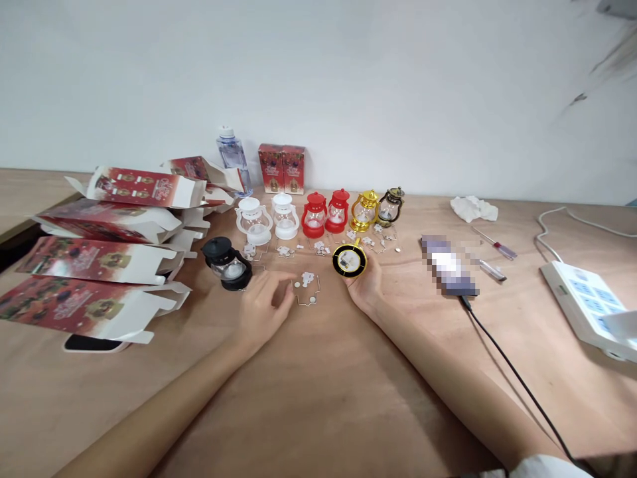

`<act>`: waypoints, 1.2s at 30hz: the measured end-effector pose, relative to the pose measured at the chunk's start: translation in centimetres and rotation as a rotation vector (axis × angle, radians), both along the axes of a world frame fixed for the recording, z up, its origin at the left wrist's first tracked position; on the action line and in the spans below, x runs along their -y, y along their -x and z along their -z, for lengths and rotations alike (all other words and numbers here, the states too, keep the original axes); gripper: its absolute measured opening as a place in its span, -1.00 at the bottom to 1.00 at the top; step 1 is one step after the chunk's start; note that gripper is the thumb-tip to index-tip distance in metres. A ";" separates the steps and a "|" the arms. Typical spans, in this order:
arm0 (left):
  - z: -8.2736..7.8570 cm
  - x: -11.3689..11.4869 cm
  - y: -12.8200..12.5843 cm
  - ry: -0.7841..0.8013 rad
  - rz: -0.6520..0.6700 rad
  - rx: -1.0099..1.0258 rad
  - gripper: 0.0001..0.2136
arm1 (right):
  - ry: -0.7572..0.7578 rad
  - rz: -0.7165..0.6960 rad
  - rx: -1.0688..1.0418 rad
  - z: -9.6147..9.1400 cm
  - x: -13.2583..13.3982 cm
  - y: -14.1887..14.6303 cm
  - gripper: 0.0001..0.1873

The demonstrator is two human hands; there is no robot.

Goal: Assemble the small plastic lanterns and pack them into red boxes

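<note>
My right hand (365,287) holds a small gold lantern (349,259) tipped over, its round black base facing me. My left hand (263,307) rests on the wooden table (318,398), fingers curled loosely, beside a black lantern (227,263) lying on its side and a wire handle with small white button cells (307,287). Behind them stand a row of toy lanterns: two white (269,219), two red (326,212), one gold (365,210) and one bronze (391,205). Small loose parts lie in front of the row.
Opened red-and-white cartons (109,252) are piled at the left. A water bottle (233,156) and two red boxes (281,168) stand at the wall. At the right lie a blurred phone (448,265) with cable, two screwdrivers (495,247), a crumpled tissue (474,208) and a white power strip (587,299).
</note>
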State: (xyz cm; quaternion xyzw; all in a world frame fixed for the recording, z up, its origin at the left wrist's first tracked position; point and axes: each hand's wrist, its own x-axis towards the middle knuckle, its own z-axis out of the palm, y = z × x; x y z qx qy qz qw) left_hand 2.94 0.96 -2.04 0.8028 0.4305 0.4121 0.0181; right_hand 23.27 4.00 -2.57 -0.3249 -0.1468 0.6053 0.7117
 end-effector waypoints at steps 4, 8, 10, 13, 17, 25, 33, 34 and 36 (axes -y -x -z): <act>-0.4 -0.4 1.5 -0.171 -0.077 -0.002 -0.91 | 0.010 0.017 -0.023 -0.3 0.1 0.1 -0.88; -0.5 -1.0 2.3 -0.208 -0.107 -0.003 -0.91 | 0.019 0.017 -0.033 -0.2 0.0 0.1 -0.85; -0.5 -1.0 2.2 -0.227 -0.060 -0.011 -0.90 | 0.023 0.006 -0.033 -0.2 0.0 0.0 -0.85; -0.5 -0.7 1.6 -0.247 0.022 -0.052 -0.88 | 0.017 -0.004 -0.051 -0.2 0.0 0.0 -0.86; -0.6 -0.5 1.3 -0.280 0.037 -0.059 -0.88 | 0.020 -0.006 -0.075 -0.3 0.1 0.0 -0.84; -0.3 -0.7 2.3 -0.219 -0.129 0.204 -0.87 | 0.010 -0.008 -0.070 -0.2 0.1 0.0 -0.82; 0.3 -1.3 3.1 -0.060 -0.315 0.352 -0.88 | 0.006 -0.007 -0.047 -0.3 0.1 0.1 -0.84; 0.2 -1.4 3.2 -0.046 -0.335 0.277 -0.88 | 0.008 -0.010 -0.047 -0.4 0.1 0.1 -0.85; -0.1 -1.4 3.2 -0.012 -0.349 0.102 -0.90 | 0.016 -0.018 -0.047 -0.4 0.2 0.1 -0.86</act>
